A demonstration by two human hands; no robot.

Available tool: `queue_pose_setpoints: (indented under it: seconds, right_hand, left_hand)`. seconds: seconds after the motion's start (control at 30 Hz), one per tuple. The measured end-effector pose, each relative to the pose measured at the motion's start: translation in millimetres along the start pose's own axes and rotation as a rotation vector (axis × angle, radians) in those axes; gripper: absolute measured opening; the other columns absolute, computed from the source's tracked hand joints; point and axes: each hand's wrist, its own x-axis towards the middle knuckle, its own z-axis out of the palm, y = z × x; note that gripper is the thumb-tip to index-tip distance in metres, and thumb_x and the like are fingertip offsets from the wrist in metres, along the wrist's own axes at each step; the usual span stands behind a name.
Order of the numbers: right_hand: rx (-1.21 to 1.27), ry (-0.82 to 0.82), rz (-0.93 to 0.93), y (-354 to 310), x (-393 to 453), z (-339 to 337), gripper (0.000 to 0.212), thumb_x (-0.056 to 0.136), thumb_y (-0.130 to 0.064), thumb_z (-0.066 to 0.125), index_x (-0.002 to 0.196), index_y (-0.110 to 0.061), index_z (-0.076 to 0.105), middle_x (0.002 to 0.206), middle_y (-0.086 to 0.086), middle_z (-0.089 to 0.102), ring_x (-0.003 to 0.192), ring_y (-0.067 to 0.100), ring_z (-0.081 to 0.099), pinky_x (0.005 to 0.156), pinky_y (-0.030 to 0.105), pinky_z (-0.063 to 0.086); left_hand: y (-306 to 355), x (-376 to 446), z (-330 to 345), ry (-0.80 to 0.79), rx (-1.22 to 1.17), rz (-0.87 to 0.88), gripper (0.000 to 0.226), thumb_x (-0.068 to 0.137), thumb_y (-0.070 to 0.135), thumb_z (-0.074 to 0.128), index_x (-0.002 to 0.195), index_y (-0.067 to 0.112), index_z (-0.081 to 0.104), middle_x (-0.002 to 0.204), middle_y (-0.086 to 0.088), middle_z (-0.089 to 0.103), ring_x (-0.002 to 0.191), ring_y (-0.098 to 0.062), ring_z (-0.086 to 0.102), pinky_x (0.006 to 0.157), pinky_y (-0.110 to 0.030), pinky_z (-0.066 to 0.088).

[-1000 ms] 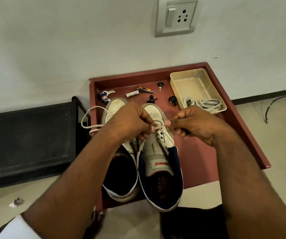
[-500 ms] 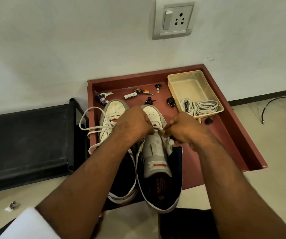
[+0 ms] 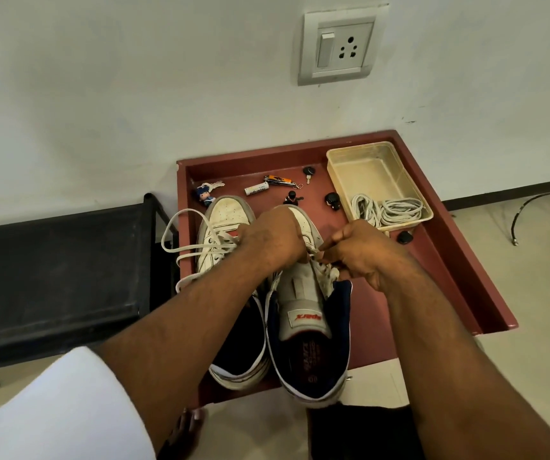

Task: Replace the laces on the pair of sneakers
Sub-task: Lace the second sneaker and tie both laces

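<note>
Carrier: a red-brown tray (image 3: pixel 459 287) with a raised rim, set on the floor against the white wall; it bears all the items below.
Right sneaker: white with navy lining (image 3: pixel 310 327), toe toward the tray's far edge, heel overhanging the near edge; tongue laid open with its label showing.
Left sneaker: (image 3: pixel 227 224) just beside the right sneaker on the side of the tray's left edge, touching it along the side; laced.
Left sneaker's lace: white lace (image 3: pixel 180 240) looping out over the tray's left edge.
Left hand: (image 3: pixel 270 240) over the right sneaker's eyelet area, fingers curled inward; they appear to pinch the lace end, though the grip itself is hidden behind the knuckles.
Right hand: (image 3: pixel 363 254) beside the left hand, fingertips meeting it over the eyelets, fingers curled in a narrow pinch on a small white piece of lace at the eyelet row.
Container: translucent plastic box (image 3: pixel 366 167) at the tray's far right corner.
Spare laces: a coiled white bundle (image 3: pixel 389 210) lying in the near end of the container.
Small items: a doll keychain (image 3: pixel 205 194) near the far left corner; a battery (image 3: pixel 256 188) and a nail clipper (image 3: pixel 278 179) along the far edge; a black key (image 3: pixel 308 171) beside the container.
Wall: a switch and socket plate (image 3: pixel 340 44) above the tray.
Left of tray: a black bench (image 3: pixel 54 273).
</note>
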Motion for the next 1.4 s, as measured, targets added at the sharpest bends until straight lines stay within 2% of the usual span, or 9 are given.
queue_pose_setpoints:
  seconds: [0.17, 0.4, 0.63, 0.73, 0.83, 0.97, 1.17, 1.3, 1.4]
  right_hand:
    - [0.001, 0.005, -0.007, 1, 0, 1, 0.008, 0.084, 0.005, 0.068, 0.088, -0.001, 0.070, 0.088, 0.016, 0.072, 0.073, 0.024, 0.064, 0.067, 0.038, 0.058]
    - [0.035, -0.005, -0.008, 1, -3, -1, 0.008, 0.083, 0.005, 0.068, 0.083, -0.003, 0.068, 0.069, 0.006, 0.067, 0.052, 0.011, 0.058, 0.043, 0.022, 0.049]
    - [0.059, -0.014, 0.004, 1, -2, -2, 0.008, 0.083, 0.006, 0.068, 0.086, -0.001, 0.068, 0.067, 0.005, 0.067, 0.048, 0.009, 0.059, 0.044, 0.021, 0.050]
    - [0.046, -0.021, 0.000, 1, -3, -2, 0.005, 0.084, 0.005, 0.068, 0.086, 0.000, 0.068, 0.070, 0.007, 0.067, 0.054, 0.012, 0.060, 0.043, 0.022, 0.050]
    - [0.092, -0.074, 0.009, 2, -1, -6, 0.008, 0.088, 0.002, 0.064, 0.094, 0.007, 0.066, 0.075, 0.015, 0.068, 0.058, 0.018, 0.064, 0.052, 0.030, 0.059]
    - [0.096, -0.112, 0.013, 8, 4, -7, 0.012, 0.088, 0.004, 0.064, 0.100, 0.006, 0.065, 0.082, 0.018, 0.069, 0.064, 0.021, 0.067, 0.068, 0.034, 0.060]
    - [-0.039, 0.002, 0.022, 6, 0, -5, 0.011, 0.088, 0.003, 0.061, 0.088, -0.007, 0.066, 0.067, 0.005, 0.064, 0.047, 0.011, 0.055, 0.043, 0.019, 0.047]
    - [-0.251, 0.324, 0.007, 14, -8, -65, 0.009, 0.081, 0.001, 0.060, 0.081, -0.004, 0.067, 0.071, 0.014, 0.061, 0.058, 0.022, 0.053, 0.056, 0.030, 0.044]
    - [-0.524, 0.327, -0.020, 19, -21, -74, 0.007, 0.080, -0.009, 0.068, 0.086, -0.007, 0.069, 0.083, 0.013, 0.065, 0.073, 0.027, 0.059, 0.066, 0.029, 0.047]
  left_hand:
    - [-9, -2, 14, -0.001, -0.070, -0.052, 0.012, 0.073, 0.029, 0.083, 0.079, 0.020, 0.078, 0.081, 0.003, 0.073, 0.087, -0.018, 0.067, 0.091, -0.041, 0.048]
    - [-14, -3, 21, 0.081, -0.052, -0.078, 0.005, 0.079, 0.028, 0.078, 0.077, 0.024, 0.077, 0.078, 0.005, 0.072, 0.086, -0.019, 0.066, 0.095, -0.049, 0.046]
    - [-18, 1, 21, 0.060, -0.144, -0.084, 0.025, 0.074, 0.029, 0.083, 0.055, 0.031, 0.068, 0.072, 0.007, 0.071, 0.084, -0.020, 0.068, 0.090, -0.045, 0.052]
    - [-15, 1, 26, 0.094, -0.109, -0.074, 0.014, 0.076, 0.030, 0.080, 0.065, 0.027, 0.072, 0.072, 0.007, 0.071, 0.083, -0.019, 0.067, 0.090, -0.046, 0.051]
    - [-13, 0, 29, 0.114, -0.058, -0.040, 0.006, 0.081, 0.031, 0.077, 0.078, 0.026, 0.076, 0.079, 0.007, 0.072, 0.087, -0.018, 0.067, 0.087, -0.039, 0.053]
    - [-13, 1, 29, 0.112, -0.057, -0.041, 0.009, 0.076, 0.033, 0.081, 0.073, 0.028, 0.073, 0.078, 0.010, 0.071, 0.089, -0.017, 0.066, 0.092, -0.042, 0.050]
    - [-16, 2, 30, 0.087, 0.005, -0.041, 0.018, 0.073, 0.034, 0.083, 0.063, 0.031, 0.067, 0.077, 0.010, 0.070, 0.094, -0.020, 0.066, 0.096, -0.047, 0.046]
    - [-18, 1, 31, 0.112, 0.066, -0.008, 0.008, 0.075, 0.036, 0.079, 0.080, 0.034, 0.074, 0.090, 0.007, 0.073, 0.101, -0.022, 0.062, 0.097, -0.046, 0.045]
    - [-15, 1, 31, 0.111, 0.104, -0.013, 0.005, 0.077, 0.031, 0.075, 0.077, 0.034, 0.071, 0.093, 0.006, 0.073, 0.103, -0.023, 0.062, 0.098, -0.048, 0.045]
